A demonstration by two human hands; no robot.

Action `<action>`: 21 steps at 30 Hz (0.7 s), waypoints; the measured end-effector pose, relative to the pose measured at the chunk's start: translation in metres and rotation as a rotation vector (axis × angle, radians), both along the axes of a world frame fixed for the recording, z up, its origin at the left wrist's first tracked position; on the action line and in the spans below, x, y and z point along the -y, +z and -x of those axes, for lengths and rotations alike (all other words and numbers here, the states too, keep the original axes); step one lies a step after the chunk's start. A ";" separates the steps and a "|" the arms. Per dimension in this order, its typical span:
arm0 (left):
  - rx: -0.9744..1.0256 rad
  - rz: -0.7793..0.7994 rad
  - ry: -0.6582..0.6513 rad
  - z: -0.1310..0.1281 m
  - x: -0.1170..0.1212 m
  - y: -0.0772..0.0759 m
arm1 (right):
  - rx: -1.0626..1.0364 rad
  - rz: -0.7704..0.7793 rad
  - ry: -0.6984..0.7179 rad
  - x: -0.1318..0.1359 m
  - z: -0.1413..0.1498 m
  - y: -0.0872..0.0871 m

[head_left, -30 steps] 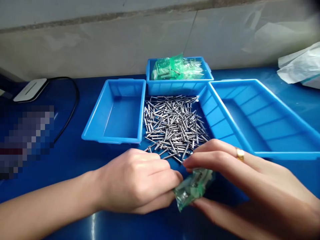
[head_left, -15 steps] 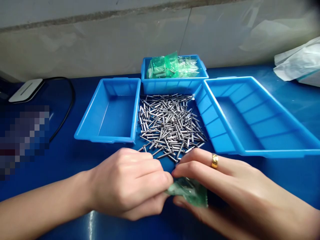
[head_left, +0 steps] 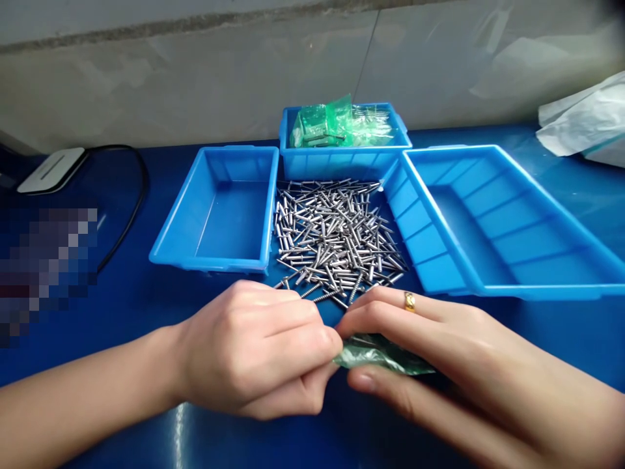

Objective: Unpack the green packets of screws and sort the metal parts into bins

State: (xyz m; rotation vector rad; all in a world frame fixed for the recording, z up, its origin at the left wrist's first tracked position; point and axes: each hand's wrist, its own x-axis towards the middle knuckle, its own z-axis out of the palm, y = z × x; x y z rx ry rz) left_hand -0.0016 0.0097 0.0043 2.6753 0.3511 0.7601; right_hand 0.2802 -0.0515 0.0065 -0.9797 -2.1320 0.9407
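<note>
My left hand (head_left: 258,355) is curled and pinches the left edge of a small green plastic bag (head_left: 378,356) just above the blue table. My right hand (head_left: 439,345), with a gold ring on one finger, grips the same bag between fingers on top and thumb below. The bag is flattened between the two hands; what is inside it I cannot make out. Just beyond my fingertips lies a pile of loose metal screws (head_left: 334,238) on the table.
A small blue tray (head_left: 195,215) stands at the left of the screws and a larger blue tray (head_left: 532,195) at the right. A blue tray at the back (head_left: 342,163) holds green bags. A white device with a black cable (head_left: 49,169) lies far left; a white bag (head_left: 586,124) far right.
Both hands have turned the green bag from hanging bunched to lying flatter between them. My right fingers slid further left over it. The view shifted slightly.
</note>
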 end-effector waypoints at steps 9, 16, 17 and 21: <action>0.015 -0.056 0.013 -0.002 0.001 -0.001 | 0.107 -0.051 0.058 0.000 -0.001 -0.006; 0.032 -0.073 0.004 -0.006 0.001 0.000 | 0.151 -0.098 0.066 -0.003 -0.001 0.005; 0.030 -0.069 0.006 -0.006 0.001 0.000 | 0.181 -0.115 0.076 -0.005 0.000 0.008; 0.021 -0.044 0.012 -0.003 0.000 -0.002 | 0.238 -0.146 0.109 -0.011 0.005 0.012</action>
